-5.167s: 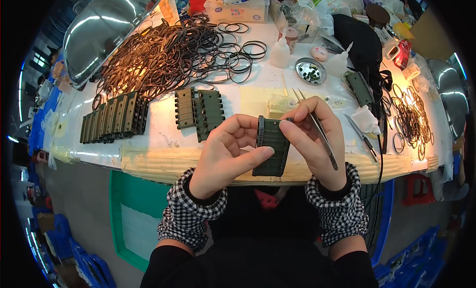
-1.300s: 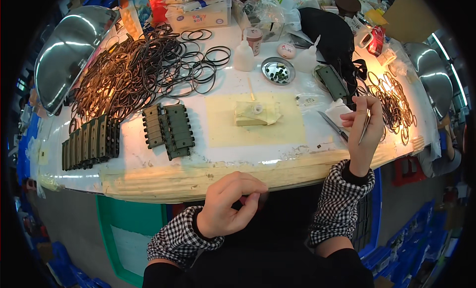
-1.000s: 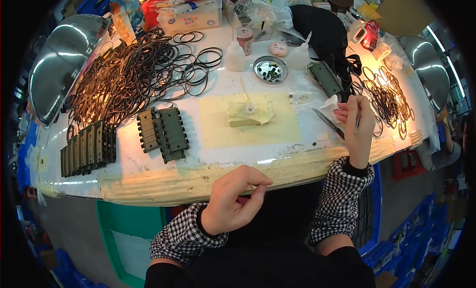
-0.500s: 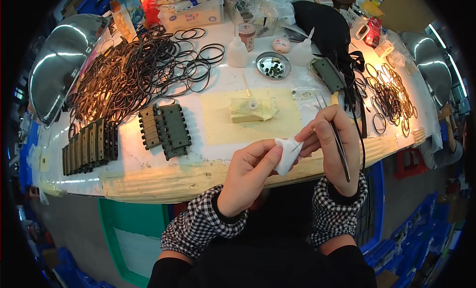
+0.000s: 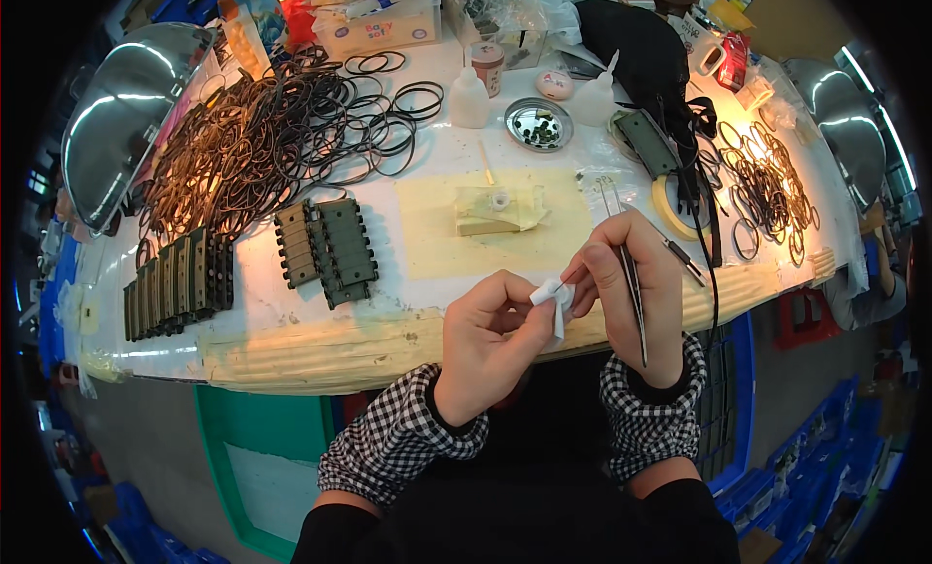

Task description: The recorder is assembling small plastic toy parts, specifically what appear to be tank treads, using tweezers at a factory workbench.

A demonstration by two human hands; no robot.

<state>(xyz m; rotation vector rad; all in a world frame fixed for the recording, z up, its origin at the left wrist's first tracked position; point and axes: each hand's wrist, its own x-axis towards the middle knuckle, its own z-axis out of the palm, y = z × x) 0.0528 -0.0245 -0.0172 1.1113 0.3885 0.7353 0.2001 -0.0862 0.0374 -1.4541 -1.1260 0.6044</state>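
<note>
My left hand [image 5: 488, 346] pinches a folded piece of white cloth or tissue [image 5: 549, 293] just in front of the table's near edge. My right hand [image 5: 645, 302] is closed around metal tweezers [image 5: 635, 312], whose tips point away over the table. The thumb and forefinger of that hand also meet at the white piece, on a thin thing too small to name. Beyond the hands, a small block wrapped in yellowish tape [image 5: 476, 216] lies on a pale yellow sheet [image 5: 427, 253], with a little clear ring [image 5: 499, 202] on top.
Dark bands [image 5: 228, 142] heap at the left, more [image 5: 767, 181] at the right. Green track-like pieces [image 5: 345, 244] stand front left. Behind are a metal dish [image 5: 540, 124], white squeeze bottles [image 5: 470, 103] and a black bag [image 5: 631, 49]. A tape roll [image 5: 668, 210] and pen-like tool [image 5: 685, 258] lie right.
The white piece has been turned and folded smaller between my fingers. My right hand with the tweezers has shifted slightly left, uncovering the pen-like tool and more of the tape roll.
</note>
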